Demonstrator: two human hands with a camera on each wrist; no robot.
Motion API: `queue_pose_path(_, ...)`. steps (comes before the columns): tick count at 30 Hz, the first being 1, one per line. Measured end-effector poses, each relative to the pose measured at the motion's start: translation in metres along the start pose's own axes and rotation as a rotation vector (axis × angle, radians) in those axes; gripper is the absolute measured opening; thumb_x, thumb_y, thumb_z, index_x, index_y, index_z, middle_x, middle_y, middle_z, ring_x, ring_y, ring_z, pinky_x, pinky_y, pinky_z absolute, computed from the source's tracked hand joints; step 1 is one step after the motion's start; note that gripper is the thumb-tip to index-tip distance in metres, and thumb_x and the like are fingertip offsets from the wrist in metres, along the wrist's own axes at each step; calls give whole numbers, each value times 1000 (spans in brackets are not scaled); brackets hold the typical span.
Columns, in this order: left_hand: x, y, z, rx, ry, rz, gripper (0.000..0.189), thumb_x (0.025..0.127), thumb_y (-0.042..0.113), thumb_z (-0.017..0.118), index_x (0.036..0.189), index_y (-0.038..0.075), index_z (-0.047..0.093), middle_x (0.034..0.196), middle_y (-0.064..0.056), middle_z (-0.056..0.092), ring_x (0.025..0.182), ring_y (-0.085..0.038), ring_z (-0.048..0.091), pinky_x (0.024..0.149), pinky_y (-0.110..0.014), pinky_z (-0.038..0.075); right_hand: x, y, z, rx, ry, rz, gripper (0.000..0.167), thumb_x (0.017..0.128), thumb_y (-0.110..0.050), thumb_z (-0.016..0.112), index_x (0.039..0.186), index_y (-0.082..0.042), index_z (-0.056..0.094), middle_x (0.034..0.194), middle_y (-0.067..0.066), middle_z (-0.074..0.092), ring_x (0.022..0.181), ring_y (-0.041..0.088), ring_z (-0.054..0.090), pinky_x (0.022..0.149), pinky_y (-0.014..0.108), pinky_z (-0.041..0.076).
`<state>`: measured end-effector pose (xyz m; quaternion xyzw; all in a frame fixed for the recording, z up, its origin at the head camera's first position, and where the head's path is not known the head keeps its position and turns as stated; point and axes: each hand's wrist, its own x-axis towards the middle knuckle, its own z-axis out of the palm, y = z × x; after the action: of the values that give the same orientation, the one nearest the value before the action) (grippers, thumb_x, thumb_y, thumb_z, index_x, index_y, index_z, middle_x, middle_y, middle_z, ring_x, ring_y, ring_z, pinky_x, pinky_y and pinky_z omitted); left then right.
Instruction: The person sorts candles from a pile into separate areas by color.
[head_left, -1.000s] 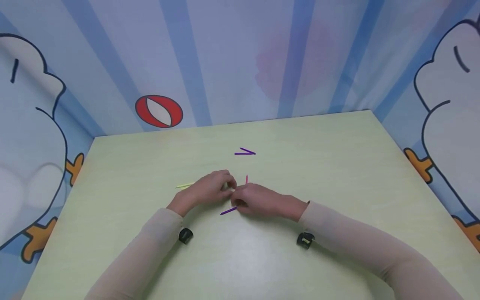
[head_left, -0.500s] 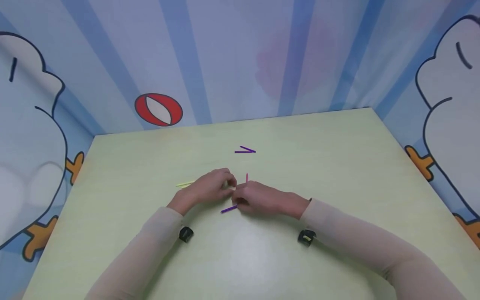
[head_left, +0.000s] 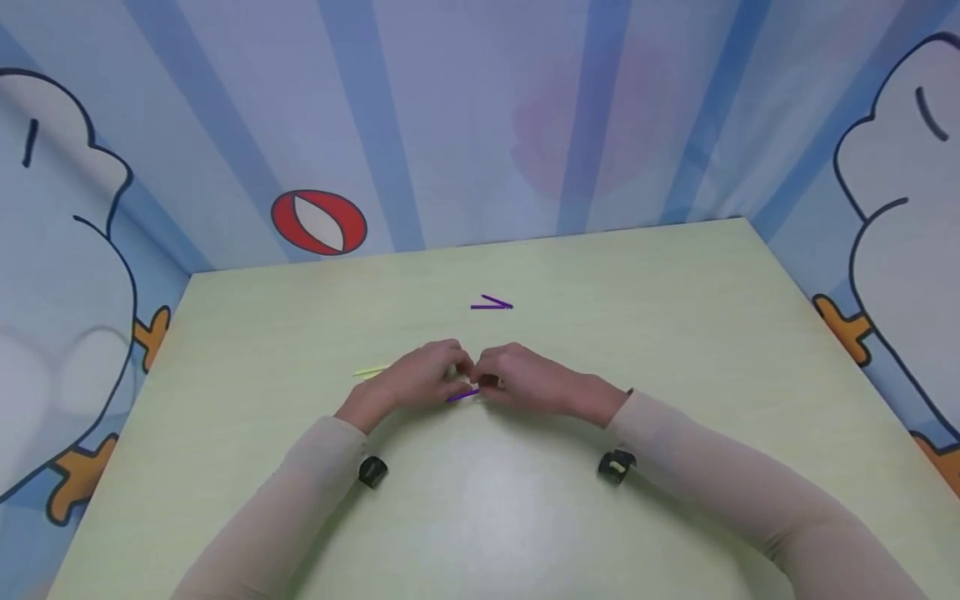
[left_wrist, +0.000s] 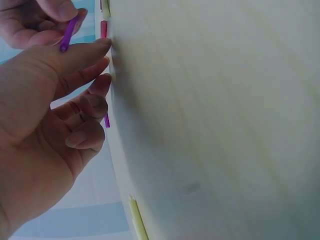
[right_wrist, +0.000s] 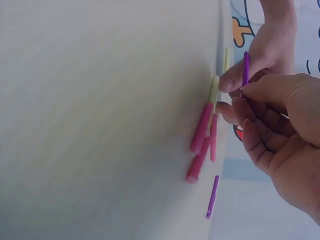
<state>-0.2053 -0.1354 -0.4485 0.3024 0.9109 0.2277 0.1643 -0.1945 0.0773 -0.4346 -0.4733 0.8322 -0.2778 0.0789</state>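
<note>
My right hand (head_left: 532, 379) pinches a thin purple stick (right_wrist: 245, 67) between thumb and fingertips, raised off the table and tilted toward the left hand. My left hand (head_left: 423, 375) rests its fingertips on the table, fingers loosely bent. Its thumb and forefinger are close to a pale yellow-green stick (right_wrist: 214, 90); whether they touch it, I cannot tell. Several pink sticks (right_wrist: 201, 127) lie beside that stick, under the right hand; the head view hides them. A pink end (left_wrist: 103, 29) also shows past the left fingertips in the left wrist view.
Two purple sticks (head_left: 491, 307) lie farther back, meeting in a narrow V. Pale yellow sticks (head_left: 369, 372) lie left of the left hand, partly covered by it. A printed cloth wall (head_left: 480, 125) stands behind the light table (head_left: 495, 517).
My right hand has moved away from me and slightly to the right, carrying the purple stick. It now covers the pink stick end seen before. The left hand stays in place.
</note>
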Motion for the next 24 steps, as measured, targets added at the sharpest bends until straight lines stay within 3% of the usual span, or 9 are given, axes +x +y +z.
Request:
queue_pose_path(6, 1, 1, 0, -1, -1, -12, 23, 92, 16, 74, 114, 10, 73, 104, 2, 63, 90, -14, 55, 85, -30, 47, -1, 2, -7, 9, -3, 17, 21, 90, 1, 68, 110, -1, 74, 97, 5, 70, 85, 11, 61, 78, 22, 52)
queue_pose_path(14, 1, 0, -1, 1, 1, 1, 20, 92, 17, 74, 110, 9, 72, 102, 1, 64, 91, -15, 56, 88, -32, 48, -4, 5, -18, 13, 11, -44, 15, 91, 1, 65, 102, -3, 74, 89, 0, 66, 80, 8, 59, 74, 22, 51)
queue_pose_path(24, 0, 2, -3, -35, -15, -45, 22, 92, 22, 74, 110, 9, 72, 99, 2, 62, 85, -16, 54, 81, -31, 48, -5, 14, -37, 0, 160, -9, 13, 91, 1, 68, 102, 0, 72, 93, 4, 69, 84, 13, 65, 76, 28, 56)
